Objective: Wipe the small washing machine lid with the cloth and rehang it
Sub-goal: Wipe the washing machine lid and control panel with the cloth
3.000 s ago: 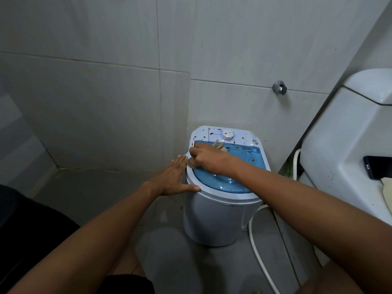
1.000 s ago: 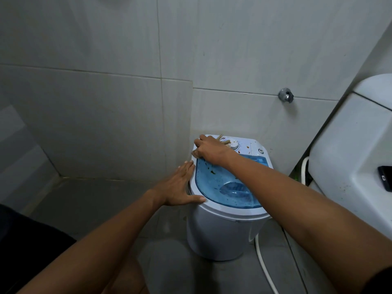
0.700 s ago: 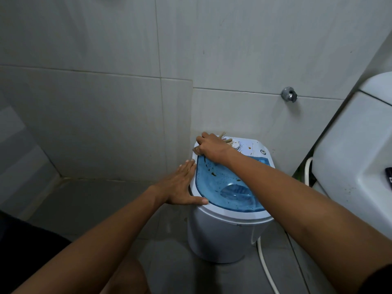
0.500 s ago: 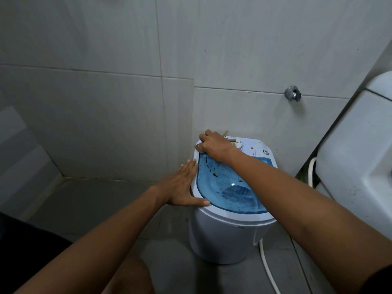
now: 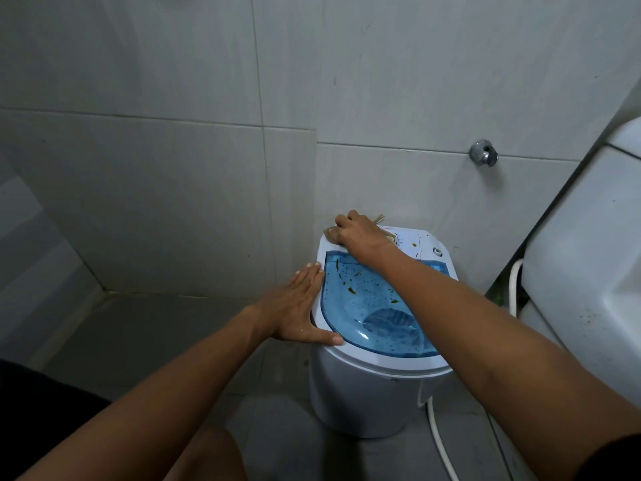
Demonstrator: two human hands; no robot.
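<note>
Washing machine (image 5: 367, 387) sits tight in corner. Tiled wall (image 5: 173, 189) just behind it and close on its left side, so little room there. White tank (image 5: 582, 265) stands near on right; thin gap between, with white hose (image 5: 438, 435) in it. Wall tap (image 5: 483, 153) sticks out above. Floor (image 5: 138, 328) on left wide open. Both arms cross over blue lid (image 5: 367, 307).

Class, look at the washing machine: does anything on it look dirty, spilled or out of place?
Yes. Brown specks and smears dot the blue lid, and a few mark the white control panel. The right hand presses a cloth at the back-left corner, so the lid's centre is not yet wiped.
</note>
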